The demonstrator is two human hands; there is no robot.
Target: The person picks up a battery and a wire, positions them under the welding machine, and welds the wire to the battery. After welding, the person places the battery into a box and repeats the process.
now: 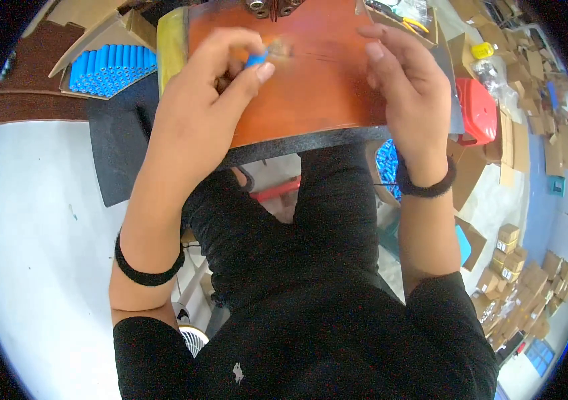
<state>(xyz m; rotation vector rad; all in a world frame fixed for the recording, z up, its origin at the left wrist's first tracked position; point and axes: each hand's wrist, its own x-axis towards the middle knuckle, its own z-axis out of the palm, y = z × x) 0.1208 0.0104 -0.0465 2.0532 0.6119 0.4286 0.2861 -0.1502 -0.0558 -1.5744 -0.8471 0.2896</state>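
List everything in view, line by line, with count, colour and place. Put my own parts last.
Blue piece: one, blue, between the left thumb and fingers
Work surface: one, orange-brown, under the hands
Metal fixture: one, grey, top centre, cut by the picture's edge
Blue cylinders: many, blue, in the open box at upper left
Open box: one, brown cardboard, upper left
Small blue items: many, blue, below the right hand
Red plastic object: one, red, right of the work surface
Stacked cartons: many, brown, far right
Black bands: two, black, one on each arm
Left hand: one, bare, left
Right hand: one, bare, right, nothing visibly held
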